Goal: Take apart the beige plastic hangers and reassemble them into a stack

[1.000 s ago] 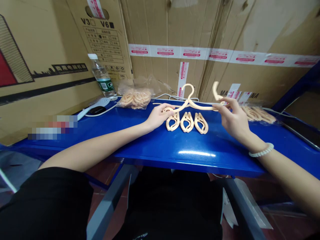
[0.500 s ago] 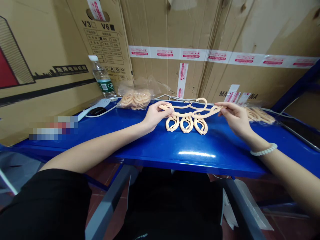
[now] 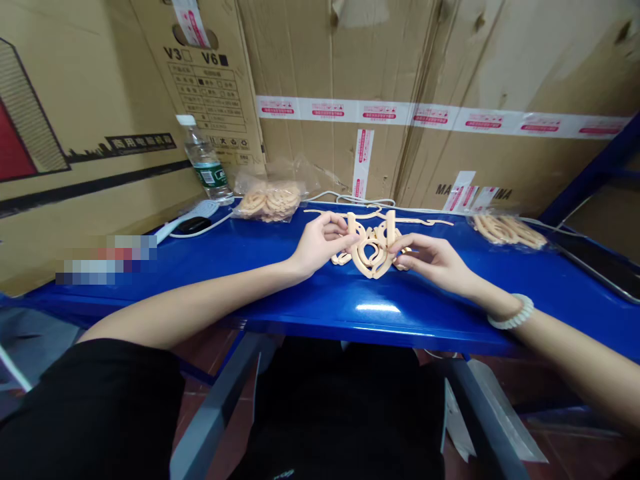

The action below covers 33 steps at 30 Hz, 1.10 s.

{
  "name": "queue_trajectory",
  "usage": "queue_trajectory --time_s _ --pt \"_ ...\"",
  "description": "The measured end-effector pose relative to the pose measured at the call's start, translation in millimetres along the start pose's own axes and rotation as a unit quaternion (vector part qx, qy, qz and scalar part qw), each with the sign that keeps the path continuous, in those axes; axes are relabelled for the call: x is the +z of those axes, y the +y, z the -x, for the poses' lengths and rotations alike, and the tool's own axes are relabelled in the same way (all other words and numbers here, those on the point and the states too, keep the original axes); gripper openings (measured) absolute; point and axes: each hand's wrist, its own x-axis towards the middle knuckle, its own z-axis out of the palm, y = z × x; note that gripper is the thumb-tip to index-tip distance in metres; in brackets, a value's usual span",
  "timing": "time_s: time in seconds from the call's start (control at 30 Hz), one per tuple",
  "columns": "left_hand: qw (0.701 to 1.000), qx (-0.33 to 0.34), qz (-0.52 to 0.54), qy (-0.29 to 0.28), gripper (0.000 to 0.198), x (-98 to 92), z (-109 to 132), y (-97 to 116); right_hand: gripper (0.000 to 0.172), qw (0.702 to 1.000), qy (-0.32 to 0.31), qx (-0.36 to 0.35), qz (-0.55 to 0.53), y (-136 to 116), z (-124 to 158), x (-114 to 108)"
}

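Between my hands is a beige folding clothes hanger (image 3: 370,272), its two arms bent upward so that it forms a V. My left hand (image 3: 323,245) pinches the left arm with thumb and fingers. On the other side, my right hand (image 3: 435,261) grips the right arm. Small folded hangers (image 3: 342,259) of the same beige lie on the table just behind, partly hidden by the held one and my fingers. Farther back, an unfolded hanger (image 3: 423,221) lies flat, its middle partly covered.
The blue table (image 3: 280,303) carries a clear bag of beige hangers (image 3: 270,202) at back left and another bag (image 3: 507,230) at right. A water bottle (image 3: 207,167), a white cable (image 3: 330,195) and a dark tablet-like device (image 3: 603,267) are also there. Cardboard boxes (image 3: 305,153) stand behind.
The hanger's arms, spread wide before, are now folded upward, and it sits lower and nearer to me. Both hands have come closer together, the right one moving left and down.
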Motion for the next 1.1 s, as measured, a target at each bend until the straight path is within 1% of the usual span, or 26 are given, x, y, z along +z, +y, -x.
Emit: queue_trajectory --time_s 0.07,0.1,0.27,0.4,0.5,0.57,0.63,0.7,0.77,0.9,1.0,1.1 --pt "1.0 0.008 -0.002 -0.017 0.033 -0.3 0.3 -0.9 0.028 0.999 -0.028 -0.012 0.017 -1.0 1.7 0.7" --pt "0.999 0.016 -0.007 -0.027 0.03 -0.3 0.5 -1.2 0.03 0.999 -0.031 -0.017 0.025 -1.0 2.2 0.7" --pt "0.994 0.08 -0.061 -0.051 0.019 0.3 2.0 -1.7 0.037 1.0 -0.011 -0.011 0.016 -2.3 1.7 0.0" --pt "0.991 0.088 -0.06 -0.078 0.021 -0.2 2.8 -1.4 0.038 1.0 0.011 -0.014 0.011 -3.6 1.4 0.0" --pt "0.988 0.08 -0.057 -0.121 0.026 -0.7 3.2 -0.5 0.039 1.0 0.006 -0.01 0.007 -3.0 2.0 -0.1" --pt "0.984 0.063 -0.053 -0.161 0.033 -0.6 3.8 0.1 0.04 1.0 -0.011 -0.007 0.012 -2.7 2.3 -0.2" --pt "0.98 0.047 -0.048 -0.187 0.039 -0.2 4.6 0.4 0.041 0.999 -0.028 -0.009 0.025 -2.6 2.3 -0.4" --pt "0.98 0.037 -0.043 -0.192 0.044 0.0 5.1 0.6 0.042 0.999 -0.031 -0.01 0.024 -2.7 1.9 -0.8" --pt "0.982 0.029 -0.031 -0.184 0.048 0.0 5.2 0.6 0.043 1.0 -0.024 -0.008 0.004 -2.5 1.5 -1.1" --pt "0.983 0.024 -0.017 -0.18 0.052 -0.5 4.8 0.8 0.043 0.999 -0.021 0.005 -0.024 -1.4 1.4 -1.1" --pt "0.979 0.018 -0.024 -0.203 0.054 -0.3 5.8 1.1 0.043 0.999 -0.028 0.015 -0.019 -0.6 2.3 -0.9" --pt "0.972 0.032 -0.049 -0.226 0.057 -0.2 7.6 0.5 0.043 0.999 -0.039 0.028 -0.016 -0.3 3.8 -1.7"
